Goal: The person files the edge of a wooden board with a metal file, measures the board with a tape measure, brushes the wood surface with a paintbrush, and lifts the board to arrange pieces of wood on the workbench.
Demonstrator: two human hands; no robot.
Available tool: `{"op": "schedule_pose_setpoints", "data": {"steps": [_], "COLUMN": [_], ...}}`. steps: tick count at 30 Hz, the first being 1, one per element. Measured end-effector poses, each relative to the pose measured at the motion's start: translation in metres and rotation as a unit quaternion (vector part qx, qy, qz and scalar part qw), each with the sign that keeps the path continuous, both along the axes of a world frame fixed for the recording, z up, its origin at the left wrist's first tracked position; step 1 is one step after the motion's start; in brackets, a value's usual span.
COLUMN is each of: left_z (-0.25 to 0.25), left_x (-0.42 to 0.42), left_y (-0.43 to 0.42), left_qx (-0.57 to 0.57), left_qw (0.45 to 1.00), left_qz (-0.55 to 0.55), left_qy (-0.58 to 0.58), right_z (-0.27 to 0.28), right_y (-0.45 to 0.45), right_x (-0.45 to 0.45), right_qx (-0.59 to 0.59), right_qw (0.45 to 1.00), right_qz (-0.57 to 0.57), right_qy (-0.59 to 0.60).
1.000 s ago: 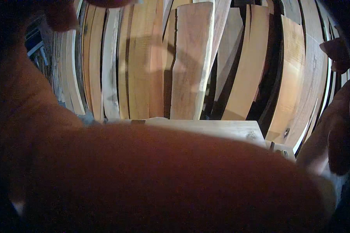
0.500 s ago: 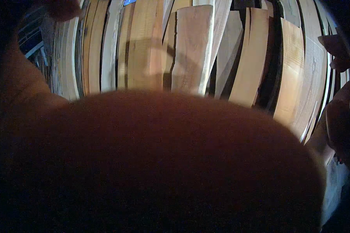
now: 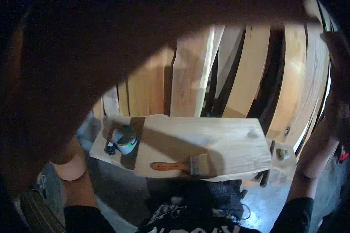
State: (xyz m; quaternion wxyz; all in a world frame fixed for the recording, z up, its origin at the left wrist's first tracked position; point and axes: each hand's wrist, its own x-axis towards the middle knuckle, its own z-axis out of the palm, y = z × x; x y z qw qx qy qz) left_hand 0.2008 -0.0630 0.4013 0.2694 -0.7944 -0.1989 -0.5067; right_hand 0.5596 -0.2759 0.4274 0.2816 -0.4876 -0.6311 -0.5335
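My left hand [image 3: 77, 54] is a dark, blurred shape very close to the camera, across the top left; its fingers cannot be made out. At the right edge my right hand [image 3: 340, 77] is raised beside the camera, dark and partly cut off. Both forearms rise from below. Below and between them lies a pale wooden board [image 3: 229, 143]. A brush [image 3: 173, 166] with an orange-brown wooden handle rests along its near edge, bristles to the right. An open metal can [image 3: 125, 143] stands at the left, with a small black object [image 3: 110, 148] beside it.
Tall wooden planks [image 3: 190, 81] stand upright behind the board. To its right, a small object [image 3: 282, 154] sits on a lower wooden surface [image 3: 278, 171]. Grey concrete floor [image 3: 116, 190] shows below, with dark wood [image 3: 37, 209] at the lower left.
The large blurred hand has moved from the lower middle to the top left. The board, can, brush and my forearms have come into view. My right hand remains at the right edge.
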Motion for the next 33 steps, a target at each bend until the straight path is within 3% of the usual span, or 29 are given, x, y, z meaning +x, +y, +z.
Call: {"op": "schedule_pose_setpoints", "data": {"steps": [8,11,12,14,16,18,20,22,25,26,27,28,29,31,33], "left_z": [0.038,0.021,0.017,-0.004,-0.034,-0.063,-0.091,-0.123,-0.154,-0.165,-0.176,-0.184,-0.19,-0.199,-0.209], "left_x": [0.008,0.053,0.048,0.047,0.046,0.036,0.041,0.041,0.039,0.044,0.053,0.061,0.068,0.079,0.094], "left_y": [0.003,0.002,0.008,0.004,0.002,0.014,0.008,0.008,-0.003,-0.005,-0.007,-0.009,-0.013,-0.022,-0.033], "left_qx": [0.108,0.106,0.135,0.052,-0.102,-0.061,-0.105,-0.137,-0.298,-0.321,-0.344,-0.369,-0.384,-0.412,-0.449], "left_qw": [0.994,0.973,0.973,0.989,0.991,0.993,0.98,0.966,0.923,0.91,0.891,0.866,0.867,0.86,0.838], "left_qz": [-0.027,-0.192,-0.184,-0.135,-0.083,-0.042,-0.066,-0.146,-0.188,-0.233,-0.279,-0.33,-0.305,-0.26,-0.231], "left_qy": [0.026,-0.065,-0.021,-0.034,-0.036,0.087,0.156,0.164,0.153,0.123,0.093,0.065,0.091,0.15,0.205], "right_z": [-0.008,-0.011,-0.016,-0.028,-0.048,-0.069,-0.089,-0.12,-0.192,-0.208,-0.249,-0.277,-0.296,-0.301,-0.283], "right_y": [-0.015,-0.023,-0.025,-0.034,-0.048,-0.072,-0.095,-0.122,-0.162,-0.181,-0.192,-0.206,-0.227,-0.218,-0.197], "right_x": [0.019,0.037,0.037,0.042,0.064,0.108,0.134,0.158,0.185,0.193,0.213,0.222,0.223,0.179,0.147], "right_qx": [-0.005,-0.019,-0.022,-0.017,-0.026,-0.05,-0.08,-0.052,0.013,-0.043,0.085,0.082,0.084,-0.026,-0.058], "right_qw": [1.0,0.999,0.999,0.998,0.984,0.965,0.941,0.928,0.894,0.869,0.833,0.802,0.761,0.839,0.857], "right_qz": [-0.029,-0.042,-0.043,-0.05,-0.071,-0.104,-0.145,-0.189,-0.199,-0.21,-0.076,0.017,0.101,-0.189,-0.229], "right_qy": [0.011,0.027,0.024,0.031,0.16,0.234,0.295,0.318,0.401,0.446,0.541,0.592,0.635,0.509,0.459]}}
